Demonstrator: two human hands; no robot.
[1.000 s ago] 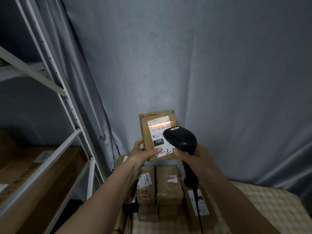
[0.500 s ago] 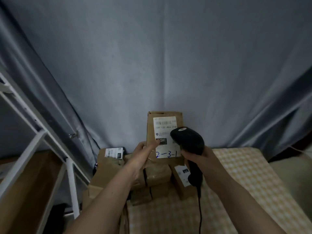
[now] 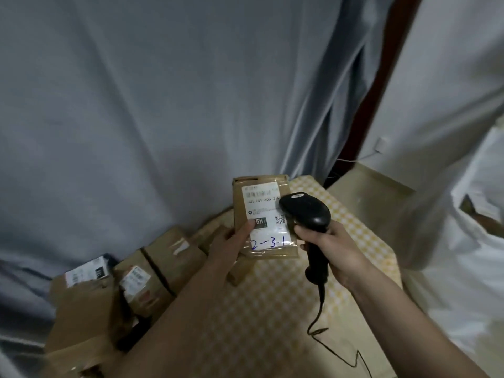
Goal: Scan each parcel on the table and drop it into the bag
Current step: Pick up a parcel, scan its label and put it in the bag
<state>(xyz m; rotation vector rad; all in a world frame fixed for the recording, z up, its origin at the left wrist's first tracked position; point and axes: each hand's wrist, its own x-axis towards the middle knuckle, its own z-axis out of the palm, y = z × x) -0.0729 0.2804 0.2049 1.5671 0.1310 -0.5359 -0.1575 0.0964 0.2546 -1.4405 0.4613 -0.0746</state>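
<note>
Several cardboard parcels (image 3: 152, 279) are waiting on the worktop (image 3: 272, 309) left of the hands. The left hand (image 3: 229, 246) is gripping a labelled parcel (image 3: 263, 214), the right hand (image 3: 335, 249) is clasping the barcode scanner (image 3: 308, 214); bagging is probably remaining.

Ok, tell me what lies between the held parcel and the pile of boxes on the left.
Only the left hand, gripping the held parcel; head view shows nothing else before the pile.

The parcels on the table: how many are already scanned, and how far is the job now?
No count is possible; no finished parcels show. In hand: the left hand holds up a labelled brown parcel, and the right hand grips the black barcode scanner beside its label; no scan line shows on it. Left: several cardboard parcels wait on the checked table.
</note>
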